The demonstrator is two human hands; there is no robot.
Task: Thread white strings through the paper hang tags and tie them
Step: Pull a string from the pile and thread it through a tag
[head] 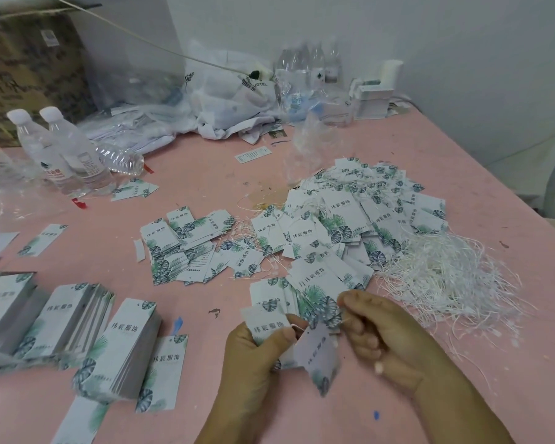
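My left hand (pixel 253 354) grips a white hang tag with green leaf print (pixel 268 326) near the front of the pink table (pixel 205 174). A second tag (pixel 318 354) hangs tilted between my hands. My right hand (pixel 382 334) pinches a thin white string (pixel 343 321) at the tags' top ends. A loose heap of white strings (pixel 442 277) lies just right of my right hand. A big pile of tags with strings (pixel 350 219) spreads behind my hands.
Neat stacks of tags (pixel 122 347) stand at the front left, and a smaller scattered pile (pixel 183 248) lies mid-table. Water bottles (pixel 64 155) stand at the back left. Plastic bags (pixel 225 97) and more bottles crowd the back by the wall.
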